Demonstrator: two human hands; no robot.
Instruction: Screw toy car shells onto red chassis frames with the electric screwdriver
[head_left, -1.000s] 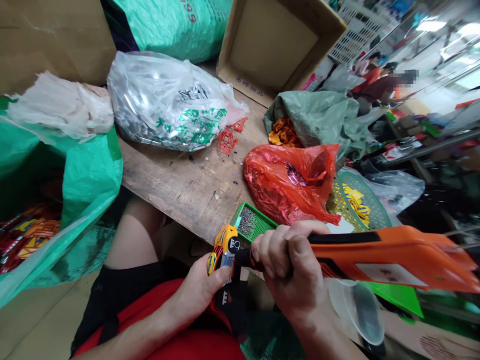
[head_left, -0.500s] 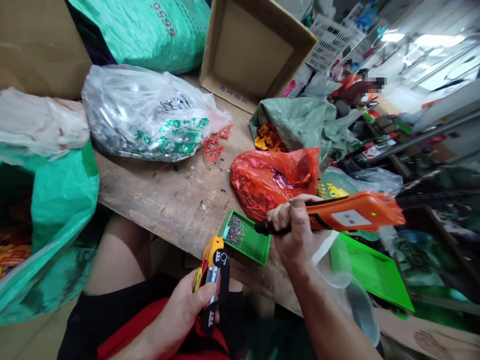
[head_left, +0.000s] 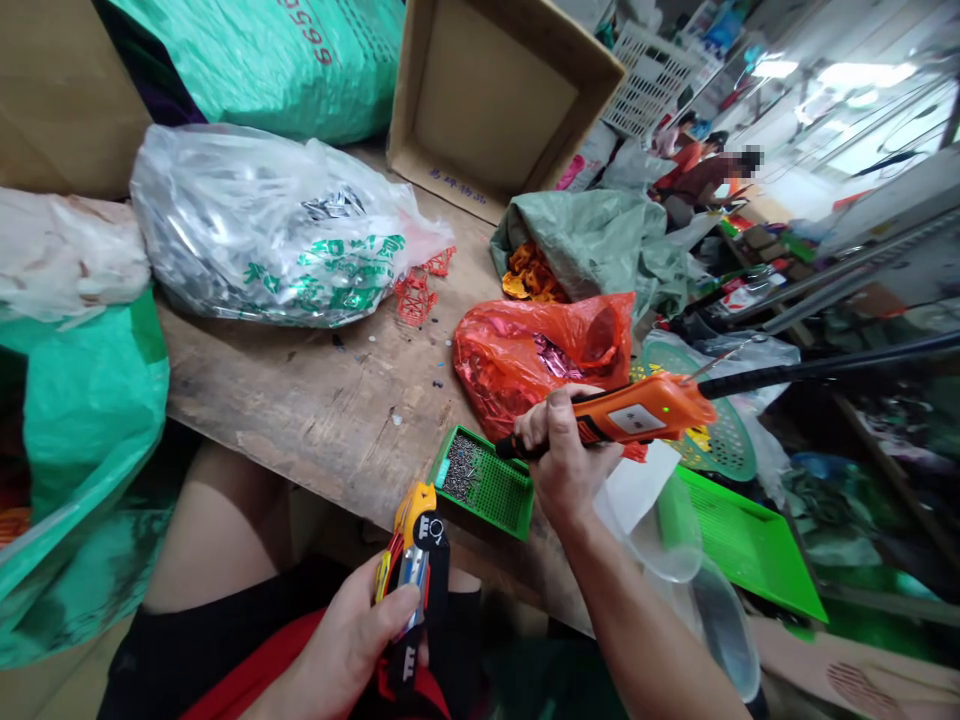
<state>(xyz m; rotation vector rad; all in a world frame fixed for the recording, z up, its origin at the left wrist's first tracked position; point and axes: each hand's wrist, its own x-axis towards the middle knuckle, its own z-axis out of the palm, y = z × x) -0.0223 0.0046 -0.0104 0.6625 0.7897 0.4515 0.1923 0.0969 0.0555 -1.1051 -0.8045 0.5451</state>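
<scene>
My left hand (head_left: pixel 352 640) is wrapped round a toy assembly (head_left: pixel 412 555) in yellow, black, red and silver, holding it over my lap. Its kind is not clear; the yellow end points up toward the bench edge. My right hand (head_left: pixel 562 455) grips an orange electric screwdriver (head_left: pixel 637 410) with a black nose, its cable (head_left: pixel 810 370) running off to the right. The nose hangs over a small green basket (head_left: pixel 517 525) at the bench edge. Many small screws (head_left: pixel 459 468) lie in the basket's left part. The bit's tip is too small to make out.
On the wooden bench (head_left: pixel 300 400) lie a clear bag of silver parts (head_left: pixel 262 240), red lattice pieces (head_left: pixel 415 298) and a red bag (head_left: pixel 495 350). Behind stand a cardboard box (head_left: pixel 495 100) and a grey-green sack (head_left: pixel 592 240). A bright green tray (head_left: pixel 757 550) is at right. People (head_left: pixel 697 165) work farther off.
The screwdriver's rear end has swung back and left, and its cable has come into sight. Its nose stays over the basket. The whole view has shifted slightly; my left hand keeps its hold.
</scene>
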